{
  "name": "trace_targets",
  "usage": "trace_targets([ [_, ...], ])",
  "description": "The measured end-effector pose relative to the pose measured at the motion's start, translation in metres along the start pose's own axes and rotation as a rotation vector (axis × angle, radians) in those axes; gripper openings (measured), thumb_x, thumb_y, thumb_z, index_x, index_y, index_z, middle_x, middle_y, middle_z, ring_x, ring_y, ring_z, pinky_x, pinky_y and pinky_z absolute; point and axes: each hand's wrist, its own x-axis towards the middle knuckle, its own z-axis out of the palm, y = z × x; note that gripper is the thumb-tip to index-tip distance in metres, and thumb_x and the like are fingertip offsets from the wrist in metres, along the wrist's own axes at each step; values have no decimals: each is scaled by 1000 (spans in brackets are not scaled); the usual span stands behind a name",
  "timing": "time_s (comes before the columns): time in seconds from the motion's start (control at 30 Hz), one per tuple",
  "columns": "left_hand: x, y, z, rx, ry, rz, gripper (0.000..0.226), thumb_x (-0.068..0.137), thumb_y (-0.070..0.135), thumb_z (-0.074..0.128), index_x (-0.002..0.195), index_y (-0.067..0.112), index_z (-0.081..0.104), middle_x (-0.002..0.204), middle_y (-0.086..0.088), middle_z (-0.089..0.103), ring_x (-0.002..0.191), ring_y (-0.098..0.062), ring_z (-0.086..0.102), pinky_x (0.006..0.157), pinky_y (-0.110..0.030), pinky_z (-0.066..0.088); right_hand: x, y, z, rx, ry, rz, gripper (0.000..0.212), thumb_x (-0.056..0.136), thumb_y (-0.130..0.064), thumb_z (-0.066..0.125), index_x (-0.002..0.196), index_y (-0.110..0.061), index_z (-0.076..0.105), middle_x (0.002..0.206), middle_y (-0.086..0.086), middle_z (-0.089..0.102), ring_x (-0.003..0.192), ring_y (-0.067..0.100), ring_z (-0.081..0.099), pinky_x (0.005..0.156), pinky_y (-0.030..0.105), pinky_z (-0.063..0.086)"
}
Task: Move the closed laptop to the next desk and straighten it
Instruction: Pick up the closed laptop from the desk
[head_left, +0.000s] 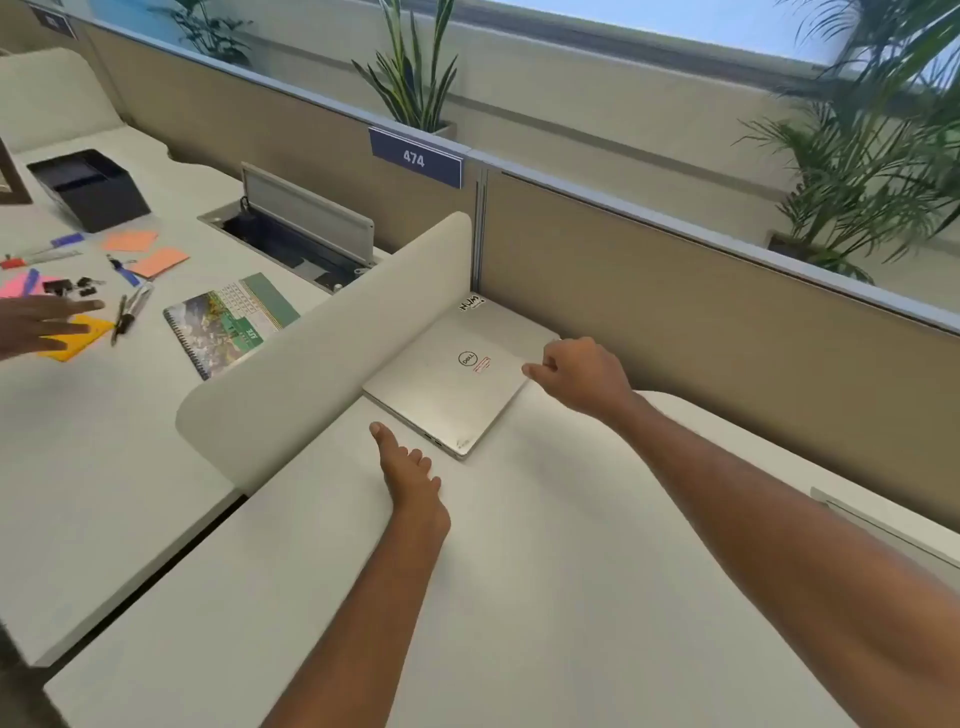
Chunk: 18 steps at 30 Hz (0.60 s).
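The closed laptop (457, 376) lies flat on the white table (545, 571) in front of you, its left edge close against the rounded white divider (322, 353) and its far corner near the tan partition wall (701, 291). It sits at a slant to the table's edges. A round logo and a red-bordered sticker show on its lid, and a black-and-white sticker marks the far corner.

Your right hand (582, 371) is at the laptop's right edge, fingers curled, the fingertips touching or just over the lid's rim; you cannot tell from this view whether they actually grip it. Your left hand (408, 467) is just short of the laptop's near edge, fingers stretched out and loose, holding nothing, with the palm low over the table.

Beyond the divider from the laptop lies the other table (104, 441), with a spiral calendar (228, 322), pens (132, 309), orange sticky notes (150, 252) and a black tray (88, 187). Another person's hand (41, 322) rests there on a yellow note (78, 338). A blue sign reading 474 (415, 156) hangs on the partition above the divider, and green plants (872, 156) stand behind the partition
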Motion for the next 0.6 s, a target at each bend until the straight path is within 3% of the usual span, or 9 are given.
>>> trace_targets([
  [0.23, 34, -6, 9, -119, -8, 16, 102, 102, 82, 37, 172, 8, 33, 172, -12, 47, 156, -23, 50, 129, -48, 35, 79, 10, 32, 90, -4, 88, 38, 97, -50, 72, 89, -14, 66, 94, 3, 72, 95, 32, 70, 71, 35, 45],
  [0.3, 39, -8, 12, -129, -5, 20, 102, 102, 82, 37, 172, 8, 34, 172, -11, 47, 156, -22, 50, 128, -48, 35, 99, 12, 45, 93, -36, 88, 39, 95, -53, 74, 107, -15, 71, 113, 4, 74, 110, 31, 70, 79, 35, 48],
  [0.37, 43, -11, 14, -148, 10, 17, 101, 102, 81, 39, 172, 8, 35, 172, -10, 48, 156, -22, 50, 128, -48, 35, 117, 14, 56, 104, -59, 73, 57, 92, -57, 76, 132, -16, 69, 138, 6, 68, 130, 30, 64, 95, 39, 51],
  [0.43, 46, -14, 13, -156, 11, 9, 101, 101, 81, 41, 171, 8, 36, 171, -10, 49, 156, -22, 50, 127, -48, 36, 137, 17, 66, 120, -48, 75, 72, 87, -61, 77, 142, -16, 64, 147, 7, 64, 140, 32, 58, 107, 44, 52],
  [0.5, 52, -14, 11, -174, 7, -6, 104, 100, 82, 42, 171, 7, 36, 170, -11, 50, 155, -23, 51, 127, -49, 36, 155, 22, 72, 152, -39, 94, 78, 86, -59, 80, 143, -10, 62, 149, 12, 63, 142, 34, 56, 112, 48, 50],
  [0.6, 59, -13, 7, -192, 0, -33, 111, 97, 87, 40, 170, 4, 36, 168, -14, 52, 154, -26, 52, 128, -50, 35, 171, 21, 71, 199, -67, 108, 69, 87, -54, 84, 131, -5, 66, 135, 16, 69, 133, 37, 62, 101, 43, 51],
])
